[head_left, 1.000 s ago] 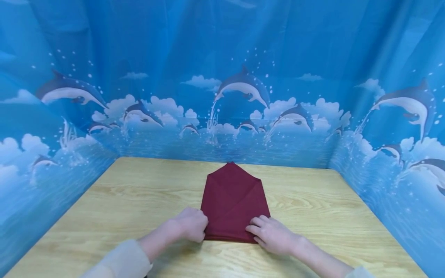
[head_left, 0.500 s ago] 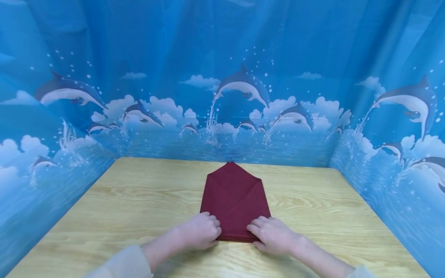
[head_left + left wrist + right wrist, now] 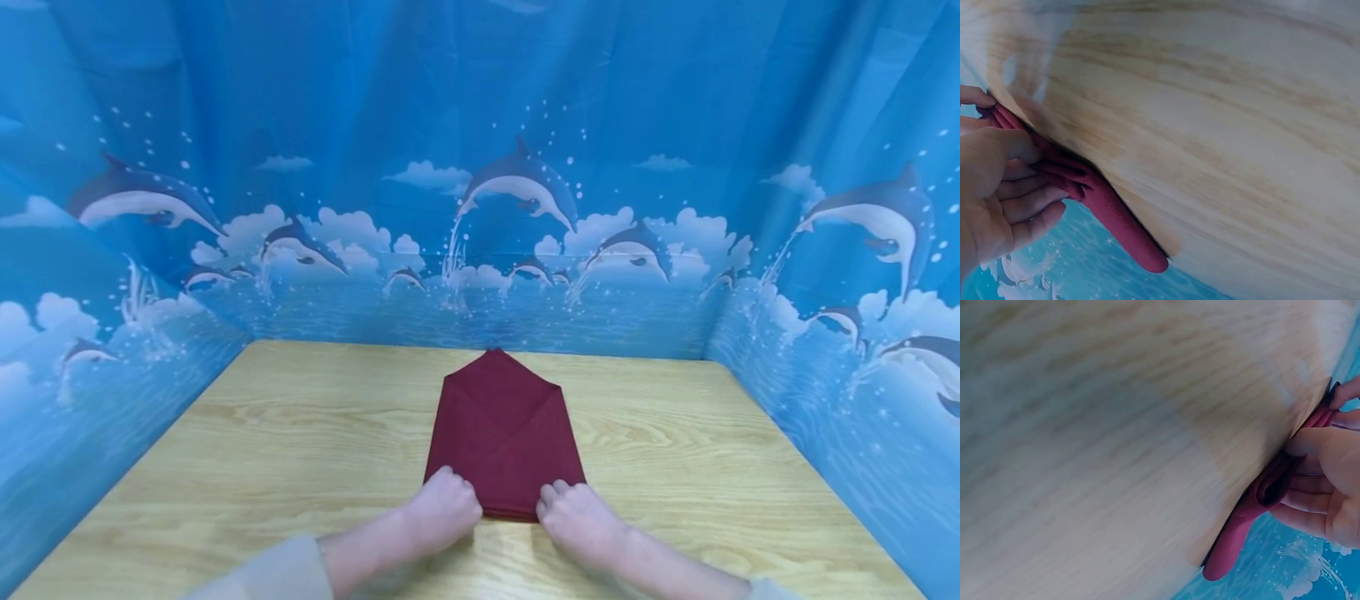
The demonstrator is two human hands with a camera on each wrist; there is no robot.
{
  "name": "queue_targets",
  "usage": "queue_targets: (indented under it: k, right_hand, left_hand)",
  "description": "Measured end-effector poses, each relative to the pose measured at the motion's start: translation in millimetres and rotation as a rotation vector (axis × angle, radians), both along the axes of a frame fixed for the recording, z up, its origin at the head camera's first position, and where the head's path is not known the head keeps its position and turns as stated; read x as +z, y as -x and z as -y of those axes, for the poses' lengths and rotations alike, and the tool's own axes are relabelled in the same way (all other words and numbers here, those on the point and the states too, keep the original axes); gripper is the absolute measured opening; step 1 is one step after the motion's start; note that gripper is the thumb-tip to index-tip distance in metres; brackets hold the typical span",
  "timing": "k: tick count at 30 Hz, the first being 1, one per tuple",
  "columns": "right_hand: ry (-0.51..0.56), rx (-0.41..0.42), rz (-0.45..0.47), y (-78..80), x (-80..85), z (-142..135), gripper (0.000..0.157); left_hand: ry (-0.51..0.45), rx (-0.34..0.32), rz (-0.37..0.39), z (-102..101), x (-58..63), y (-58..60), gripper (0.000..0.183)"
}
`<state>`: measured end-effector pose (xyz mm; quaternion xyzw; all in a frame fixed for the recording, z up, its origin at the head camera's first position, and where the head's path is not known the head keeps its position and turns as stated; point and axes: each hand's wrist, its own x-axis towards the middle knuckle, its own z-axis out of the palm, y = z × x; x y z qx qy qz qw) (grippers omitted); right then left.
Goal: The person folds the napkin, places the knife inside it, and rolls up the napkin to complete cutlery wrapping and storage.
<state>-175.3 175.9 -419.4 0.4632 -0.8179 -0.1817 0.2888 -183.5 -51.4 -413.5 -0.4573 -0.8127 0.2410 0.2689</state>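
In the head view, a folded maroon cloth [image 3: 502, 433], smooth and matte, lies flat near the middle of a pale wood-grain table [image 3: 300, 425], its far end peaked and its near edge layered. The person's left hand [image 3: 444, 510] grips the near left corner, the right hand [image 3: 581, 518] the near right one. Behind hangs a softly creased blue curtain [image 3: 480, 83] printed with dolphins.

In the left wrist view, thumb and fingers pinch puckered layers beside a rounded fold.

In the right wrist view, the fingers pinch the edge by a hollow, looped fold.
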Motion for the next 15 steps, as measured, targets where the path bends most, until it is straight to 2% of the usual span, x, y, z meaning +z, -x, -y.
queue_targets:
  k: [3,9,15]
  right_hand:
    - [0.028,0.005,-0.012,1.4,-1.5,0,0.008]
    - [0.060,0.036,0.009,4.8,-3.3,-1,0.007]
    - [0.073,-0.015,0.050,4.5,-3.4,-1,0.019]
  left_hand:
    - [-0.061,-0.008,0.038,3,0.1,5.4,0.018]
    - [-0.212,-0.014,0.163,9,2.3,14.2,0.022]
    - [-0.341,0.020,0.309,11,5.6,21.8,0.029]
